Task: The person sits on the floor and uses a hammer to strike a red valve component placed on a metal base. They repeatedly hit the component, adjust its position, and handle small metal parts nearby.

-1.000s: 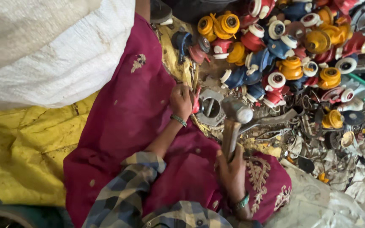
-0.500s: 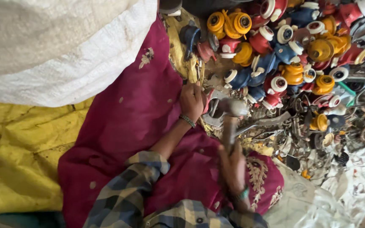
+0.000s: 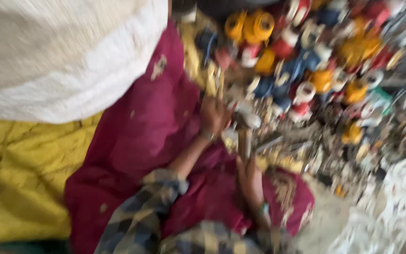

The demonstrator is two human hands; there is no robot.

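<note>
Far left: white woven sack (image 3: 48, 56) fills the upper left corner, yellow cloth (image 3: 19, 174) below it, both lying slack. Frame heavily blurred throughout.

Centre-left: maroon cloth (image 3: 137, 141) spread over the person's lap and the ground, apparently as a work surface and to catch debris. Checked sleeve (image 3: 142, 216) at the bottom edge, cut off by the frame.

Centre: left hand (image 3: 214, 114) at the far edge of the maroon cloth, fingers curled down onto a small piece beside the hammer head; the piece itself is hidden under the fingers and smeared, so what it is I cannot tell. It seems to be pinned there to hold it steady for a blow.

Just right of it: hammer (image 3: 245, 127), pale head close to the left hand, handle running back toward the body. Right hand (image 3: 252, 176) wrapped tight round the lower handle, a bangle at the wrist; low grip suggests room for a swing.

Right: heap of round parts (image 3: 316, 61) in yellow, red, blue and white, piled within reach beyond the cloth. Individual shapes unreadable. Lower right corner shows pale litter (image 3: 391, 211), indistinct
</note>
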